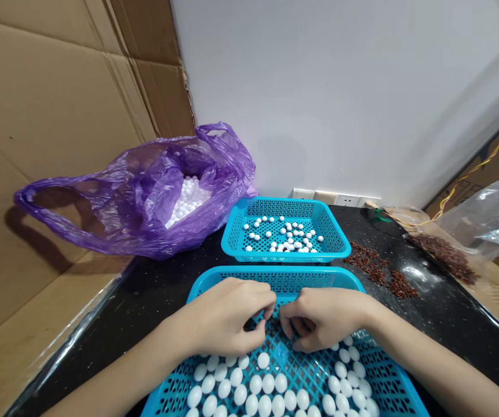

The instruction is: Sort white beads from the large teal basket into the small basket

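Note:
Both hands are inside the near blue basket (pixel 275 271), which holds many white balls (pixel 264 405) along its sides and front. My left hand (pixel 236 315) is bent with thumb and fingertips brought close together over the basket's floor; what they hold, if anything, is too small to tell. Just right of it, my right hand (pixel 319 318) has its fingers curled down toward the mesh, their tips partly hidden. Small dark bits lie on the mesh between the two hands. Behind stands a smaller blue basket (pixel 284 256) with scattered white balls.
A purple plastic bag (pixel 145 202) of white balls stands at the back left beside cardboard (pixel 49 116). Reddish-brown pieces (pixel 368 263) lie on the black table (pixel 157 295) at right, near a clear bag (pixel 484 220). Wall sockets (pixel 347 200) sit behind.

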{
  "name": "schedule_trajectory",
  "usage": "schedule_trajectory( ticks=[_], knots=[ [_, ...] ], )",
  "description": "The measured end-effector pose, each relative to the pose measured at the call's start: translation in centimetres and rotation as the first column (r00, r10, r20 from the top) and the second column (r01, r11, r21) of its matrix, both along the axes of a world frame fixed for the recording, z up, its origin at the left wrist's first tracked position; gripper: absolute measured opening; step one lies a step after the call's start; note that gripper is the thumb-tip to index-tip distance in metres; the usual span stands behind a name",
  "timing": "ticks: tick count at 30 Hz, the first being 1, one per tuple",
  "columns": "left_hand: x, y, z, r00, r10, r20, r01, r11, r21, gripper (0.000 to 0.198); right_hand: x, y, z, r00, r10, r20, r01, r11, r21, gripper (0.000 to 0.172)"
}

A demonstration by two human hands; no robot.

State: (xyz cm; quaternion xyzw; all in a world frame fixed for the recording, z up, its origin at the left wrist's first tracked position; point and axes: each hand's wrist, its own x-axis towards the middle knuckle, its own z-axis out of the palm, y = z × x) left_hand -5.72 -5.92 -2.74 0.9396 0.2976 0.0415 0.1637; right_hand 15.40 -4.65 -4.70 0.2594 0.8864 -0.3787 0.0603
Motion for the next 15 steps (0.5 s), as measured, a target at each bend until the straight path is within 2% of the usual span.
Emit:
schedule_trajectory(
  ticks=[5,9,11,13,15],
  knots=[
    [0.0,0.2,1.2,0.985,0.05,0.167,-0.022,0.986,-0.164,0.014,0.0,0.1,-0.2,1.0,0.023,0.011,-0.023,1.0,0.005,0.015],
    [-0.1,0.3,3.2,0.98,0.093,0.173,-0.049,0.969,-0.244,0.014,0.0,0.1,-0.2,0.999,0.052,0.005,-0.052,0.999,0.004,0.016],
    [-0.4,-0.5,4.7,0.978,0.107,0.181,-0.065,0.973,-0.221,0.013,-0.1,0.1,-0.2,0.998,0.058,0.016,-0.058,0.998,0.018,0.017],
    [-1.0,-2.3,6.1,0.963,0.13,0.238,-0.098,0.985,-0.141,0.011,-0.2,0.1,-0.2,0.997,0.061,0.037,-0.062,0.998,0.027,0.019],
    [-2.3,-5.2,6.7,0.916,0.156,0.37,-0.191,0.98,0.058,0.01,-0.4,0.0,-0.2,0.997,0.06,0.057,-0.062,0.998,0.033,0.022]
  ],
)
